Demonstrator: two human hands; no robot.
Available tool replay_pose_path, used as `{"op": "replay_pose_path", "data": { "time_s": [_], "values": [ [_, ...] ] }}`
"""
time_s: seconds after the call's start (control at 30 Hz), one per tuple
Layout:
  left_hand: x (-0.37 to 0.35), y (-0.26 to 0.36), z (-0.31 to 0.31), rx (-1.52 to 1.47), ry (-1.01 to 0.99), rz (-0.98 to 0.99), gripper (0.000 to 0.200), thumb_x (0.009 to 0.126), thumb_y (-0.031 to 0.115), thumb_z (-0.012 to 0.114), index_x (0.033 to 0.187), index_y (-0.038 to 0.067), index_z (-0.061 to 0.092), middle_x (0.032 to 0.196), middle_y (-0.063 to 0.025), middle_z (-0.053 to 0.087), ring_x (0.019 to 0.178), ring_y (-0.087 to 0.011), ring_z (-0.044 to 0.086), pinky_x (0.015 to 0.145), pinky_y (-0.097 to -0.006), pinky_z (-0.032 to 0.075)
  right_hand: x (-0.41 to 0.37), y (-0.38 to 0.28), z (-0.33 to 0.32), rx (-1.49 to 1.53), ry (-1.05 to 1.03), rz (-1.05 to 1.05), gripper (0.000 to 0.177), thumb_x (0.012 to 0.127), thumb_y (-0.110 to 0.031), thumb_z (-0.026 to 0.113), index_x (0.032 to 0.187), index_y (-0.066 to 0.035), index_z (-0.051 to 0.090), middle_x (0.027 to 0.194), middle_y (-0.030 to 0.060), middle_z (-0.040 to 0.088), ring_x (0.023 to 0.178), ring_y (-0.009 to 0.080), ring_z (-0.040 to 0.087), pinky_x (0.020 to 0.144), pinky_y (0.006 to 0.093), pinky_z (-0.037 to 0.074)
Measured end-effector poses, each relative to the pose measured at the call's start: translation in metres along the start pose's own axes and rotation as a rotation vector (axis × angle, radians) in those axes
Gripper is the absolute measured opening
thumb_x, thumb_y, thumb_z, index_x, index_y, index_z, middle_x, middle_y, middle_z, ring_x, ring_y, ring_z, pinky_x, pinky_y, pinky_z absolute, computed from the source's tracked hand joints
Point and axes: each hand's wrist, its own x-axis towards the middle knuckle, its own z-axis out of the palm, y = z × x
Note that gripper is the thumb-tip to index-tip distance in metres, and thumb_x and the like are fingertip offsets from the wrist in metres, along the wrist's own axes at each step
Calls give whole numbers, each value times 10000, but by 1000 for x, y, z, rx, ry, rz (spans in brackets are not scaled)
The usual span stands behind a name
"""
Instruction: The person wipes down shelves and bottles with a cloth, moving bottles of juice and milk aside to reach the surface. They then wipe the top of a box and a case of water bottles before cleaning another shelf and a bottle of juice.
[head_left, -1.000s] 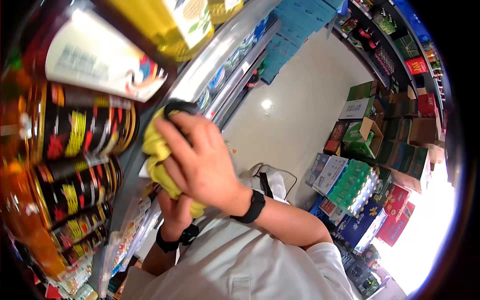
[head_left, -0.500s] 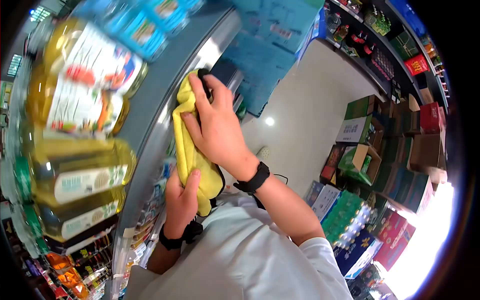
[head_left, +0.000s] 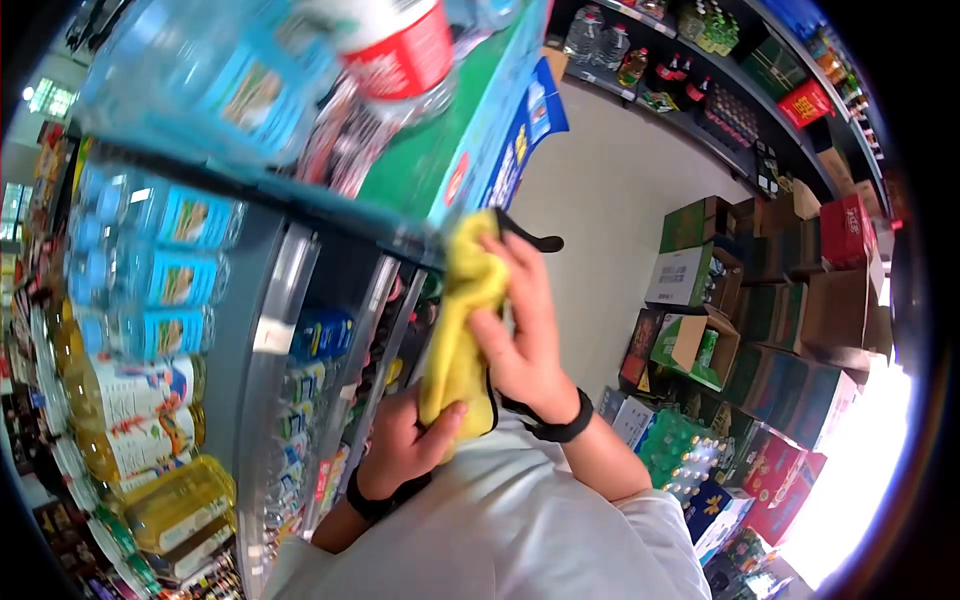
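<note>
Blue-labelled bottles [head_left: 185, 275] are standing inside the shelf's [head_left: 248, 340] front edge; the left hand [head_left: 412, 445] is pinching the yellow cloth [head_left: 462, 345] low, beside the green-topped stack's [head_left: 425, 150] near corner; the right hand's [head_left: 527, 340] fingers are gripping its upper part.

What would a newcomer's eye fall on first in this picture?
Probably the yellow cloth near the centre, held by the left hand and right hand. Next, perhaps, the red-labelled bottle near the top edge, and the green bottles at the lower right.
</note>
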Motion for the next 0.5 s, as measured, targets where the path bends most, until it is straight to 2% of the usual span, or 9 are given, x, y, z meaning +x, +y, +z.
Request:
{"op": "replay_pose_path", "data": {
  "time_s": [0.07,0.1,0.13,0.2,0.23,0.27,0.4,0.43,0.5],
  "values": [
    [28,-4,8,-7,186,191,149,931,136,696,981,-3,675,728,-145,660,607,-266,638,578,-366,490,23,1,2,20,-158,-46,697,951,-207,633,1570,-32,366,1575,299,277,1413,461,371,1186,473,292],
    [36,-6,9,-7,180,166,167,951,121,670,1036,-22,663,797,-130,683,672,-232,653,626,-351,504,31,9,7,30,-156,-95,756,971,-253,620,1606,-35,274,1590,314,223,1459,477,291,1213,477,232],
    [48,-5,13,-6,152,181,167,951,121,670,1036,-22,663,797,-130,683,672,-232,653,626,-351,504,39,12,4,34,-190,-73,755,991,-266,588,1619,-37,235,1608,332,179,1485,501,242,1220,494,212],
    [76,0,25,-139,233,186,208,961,117,660,1094,-42,640,893,-123,696,781,-200,661,709,-337,515,55,24,-10,39,-216,-22,738,1015,-282,554,1626,-46,215,1634,324,151,1521,486,188,1226,486,209],
    [87,3,29,-165,187,147,241,977,121,642,1142,-53,619,971,-122,698,860,-198,656,777,-335,514,63,33,-17,25,-197,-22,738,1015,-282,554,1626,-46,215,1634,324,151,1521,486,188,1226,486,209],
    [101,3,34,-168,173,160,241,977,121,642,1142,-53,619,971,-122,698,860,-198,656,777,-335,514,69,45,-22,58,-203,46,728,1025,-292,544,1625,-45,214,1644,311,150,1531,466,184,1230,470,209],
    [149,8,48,-54,25,-25,254,1004,162,619,1142,-51,619,976,-125,704,844,-196,652,769,-342,514,79,106,-41,132,-259,270,711,1048,-329,521,1617,-30,216,1655,280,193,1547,407,201,1239,406,211],
    [160,-1,55,-95,-7,-126,263,1007,176,616,1137,-53,620,976,-125,705,843,-187,650,768,-341,514,76,128,-43,108,-284,361,671,1066,-362,483,1608,-39,255,1641,276,252,1541,401,221,1243,396,210],
    [183,-13,67,-94,-62,-270,284,1016,204,607,1124,-58,624,979,-118,712,859,-162,653,768,-336,514,70,165,-44,180,-311,421,664,1079,-381,452,1598,-13,262,1639,267,266,1544,389,218,1249,394,199]
  ]
}}
